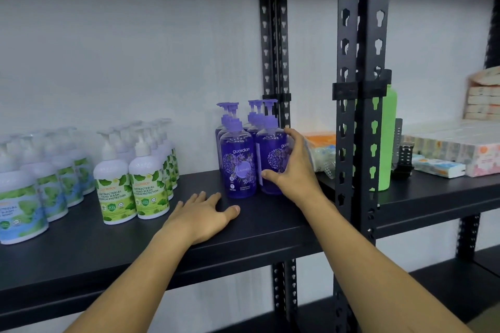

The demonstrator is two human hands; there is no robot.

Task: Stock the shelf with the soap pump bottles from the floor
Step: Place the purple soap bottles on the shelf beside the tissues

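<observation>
Two hands — right hand [290, 170] fingers grasp an upright purple bottle [272, 162], pump leftward; left hand [207, 215] flat, released.

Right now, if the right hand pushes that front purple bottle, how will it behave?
The purple bottle looks full, so probably heavy and steady. Its tall pump may make it tip if pushed high. The right hand grips smooth plastic, possibly slippery.

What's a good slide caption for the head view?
Right hand grips the front-right purple soap bottle on the black shelf while the left hand rests flat on the board.
</observation>
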